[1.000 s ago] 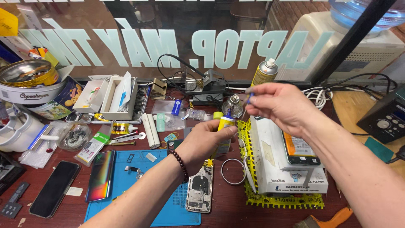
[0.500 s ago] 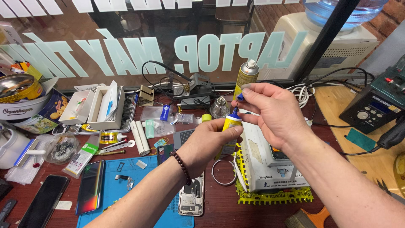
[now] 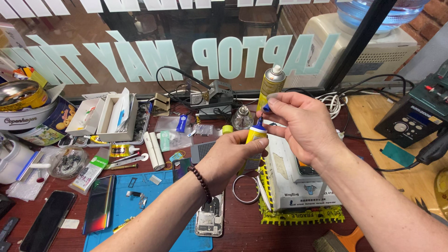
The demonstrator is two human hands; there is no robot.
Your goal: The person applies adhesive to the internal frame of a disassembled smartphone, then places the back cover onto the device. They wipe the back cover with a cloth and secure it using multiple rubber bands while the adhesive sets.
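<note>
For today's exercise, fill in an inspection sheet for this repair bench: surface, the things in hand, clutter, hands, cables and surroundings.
Surface: dark red bench with blue mat.
Things in hand: yellow glue tube, blue cap.
Clutter: phones, opened phone, spray can, white box.
Hands: left hand grips tube; right hand pinches cap above its nozzle.
Cables: white coil, black leads.
Surroundings: lettered window, water dispenser.

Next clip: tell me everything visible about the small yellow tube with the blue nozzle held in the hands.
The yellow tube is small, looks like soft plastic, and carries a printed label. It tapers to a blue nozzle and stands roughly upright above the cluttered bench. The left hand wraps its lower body, hiding much of it. The right hand pinches a small blue cap just above the nozzle tip; whether cap and nozzle touch cannot be told.
</note>
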